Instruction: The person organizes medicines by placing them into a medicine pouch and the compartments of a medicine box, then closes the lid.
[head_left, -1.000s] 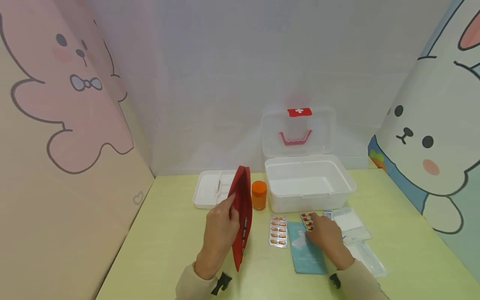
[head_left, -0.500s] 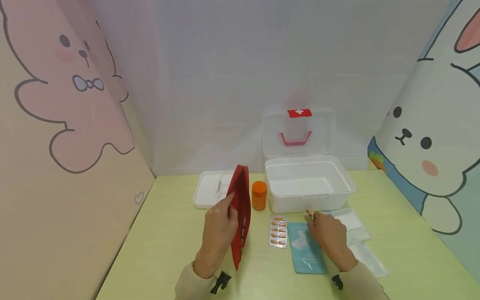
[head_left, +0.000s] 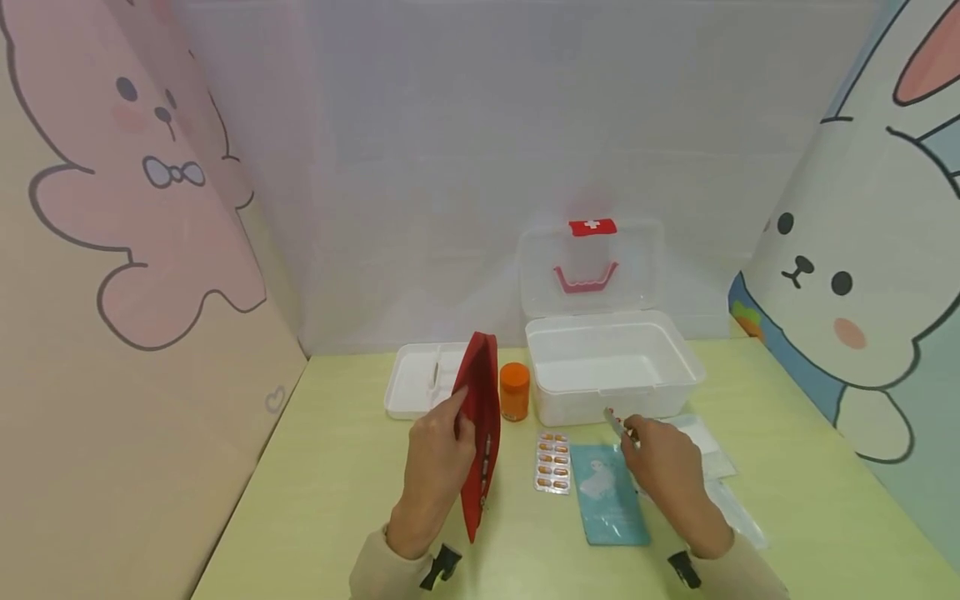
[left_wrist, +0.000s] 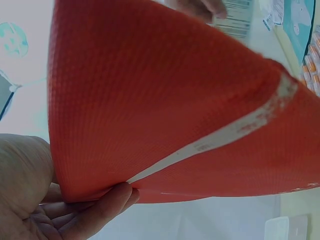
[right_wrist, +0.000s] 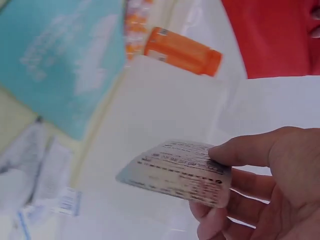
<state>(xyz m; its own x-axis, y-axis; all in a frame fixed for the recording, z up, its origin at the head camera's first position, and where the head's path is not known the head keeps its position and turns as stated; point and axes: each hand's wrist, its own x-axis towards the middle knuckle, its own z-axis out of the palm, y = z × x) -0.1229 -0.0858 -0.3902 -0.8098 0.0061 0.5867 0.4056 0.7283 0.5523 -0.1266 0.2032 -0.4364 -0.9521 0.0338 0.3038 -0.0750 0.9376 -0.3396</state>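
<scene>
On the yellow table (head_left: 315, 500) sits a white first-aid box (head_left: 566, 408). The left hand (head_left: 437, 450) grips a red pouch (head_left: 484, 417) upright; the right hand (head_left: 667, 467) pinches a pill blister pack (right_wrist: 175, 172) just before the box

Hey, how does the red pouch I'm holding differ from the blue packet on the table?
The pouch is red; the packet is blue with a pale printed picture. Your left hand holds the pouch upright; the packet lies flat on the table.
</scene>
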